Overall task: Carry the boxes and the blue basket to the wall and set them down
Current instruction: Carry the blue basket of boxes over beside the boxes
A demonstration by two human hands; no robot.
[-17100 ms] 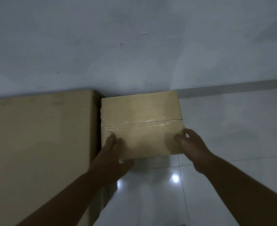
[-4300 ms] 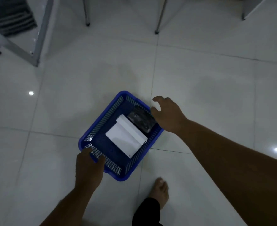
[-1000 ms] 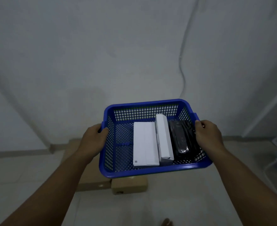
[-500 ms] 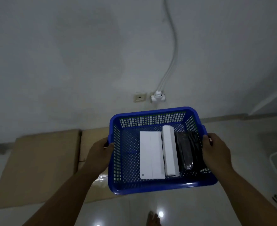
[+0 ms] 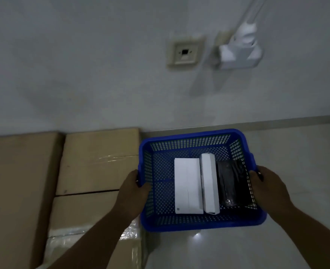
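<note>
I hold the blue basket (image 5: 189,224) low over the floor, close to the wall. My left hand (image 5: 132,195) grips its left rim and my right hand (image 5: 267,191) grips its right rim. Inside lie a flat white box (image 5: 187,188), a narrow white box (image 5: 209,183) and a black packet (image 5: 232,183). Left of the basket, cardboard boxes rest on the floor by the wall: a taped box (image 5: 100,160), another box (image 5: 86,210) in front of it, and a large one (image 5: 18,191) at the far left.
The grey wall (image 5: 102,65) fills the upper view, with a beige socket plate (image 5: 184,52) and a white plug with a cable (image 5: 240,51) above the basket. Glossy white floor tiles (image 5: 296,152) stretch to the right of the basket.
I have come closer to the wall and the basket has dropped lower, now beside the cardboard boxes. Both hands keep their grip on the rims.
</note>
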